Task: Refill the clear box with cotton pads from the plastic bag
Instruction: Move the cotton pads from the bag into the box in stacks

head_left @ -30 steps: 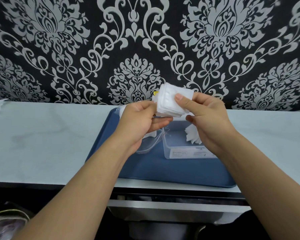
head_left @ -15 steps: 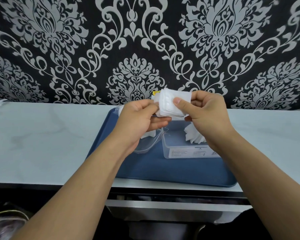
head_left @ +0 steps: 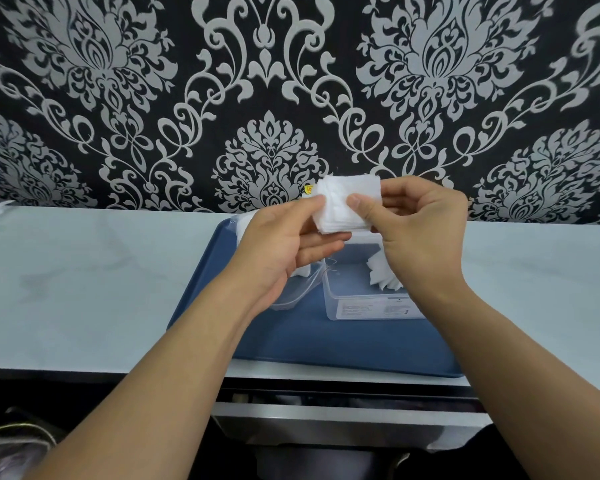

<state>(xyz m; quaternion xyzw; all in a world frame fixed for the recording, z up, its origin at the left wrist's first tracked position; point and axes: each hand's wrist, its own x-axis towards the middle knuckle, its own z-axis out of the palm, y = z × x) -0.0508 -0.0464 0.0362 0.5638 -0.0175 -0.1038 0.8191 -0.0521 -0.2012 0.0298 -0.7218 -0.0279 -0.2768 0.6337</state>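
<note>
My left hand [head_left: 284,251] and right hand [head_left: 420,233] both pinch one stack of cotton pads [head_left: 343,209] above the clear box [head_left: 361,299] on the blue tray [head_left: 291,341].

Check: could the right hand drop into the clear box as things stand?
Probably yes. The right hand is just above the box, whose top is open, with only a few pads inside; though it holds the stack with the left hand.

The stack of cotton pads [head_left: 347,206] has turned flat-on to the camera, and the right hand [head_left: 420,230] thumb now presses its front face.
</note>
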